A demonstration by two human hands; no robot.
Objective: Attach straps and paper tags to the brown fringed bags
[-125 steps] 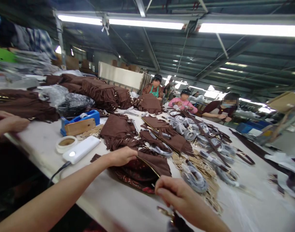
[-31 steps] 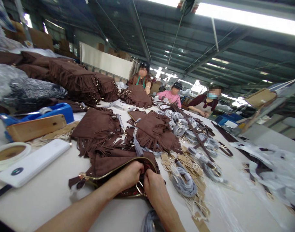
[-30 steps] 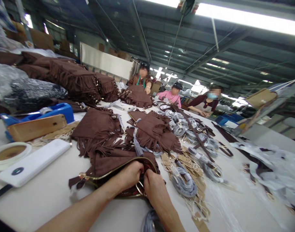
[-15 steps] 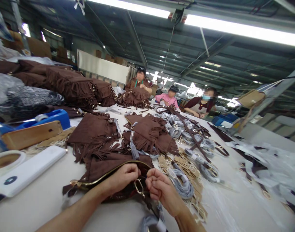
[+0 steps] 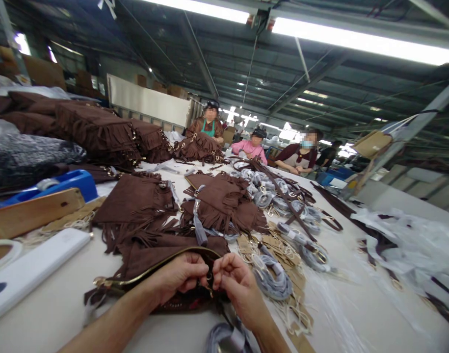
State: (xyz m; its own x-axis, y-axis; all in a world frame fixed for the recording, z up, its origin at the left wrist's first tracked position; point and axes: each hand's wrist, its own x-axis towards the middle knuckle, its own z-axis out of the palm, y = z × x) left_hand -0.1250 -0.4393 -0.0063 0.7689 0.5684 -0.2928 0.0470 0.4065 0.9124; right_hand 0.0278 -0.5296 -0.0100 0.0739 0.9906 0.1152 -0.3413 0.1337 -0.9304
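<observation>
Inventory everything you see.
open bag: one, brown, near middle
clasp: one, gold, between hands
fringed bags: several, brown, centre
bag pile: uncounted, brown, back left
strap coils: many, grey, right
tags: many, tan, both sides
tape dispenser: one, blue, left
phone: one, gold, left
tape roll: one, white, left edge
flat device: one, white, left
plastic: uncounted, clear, both sides
table: one, white, beneath
lamps: two, white, overhead
people: at least three, mixed clothing, behind
left hand, right hand: two, bare, at clasp
</observation>
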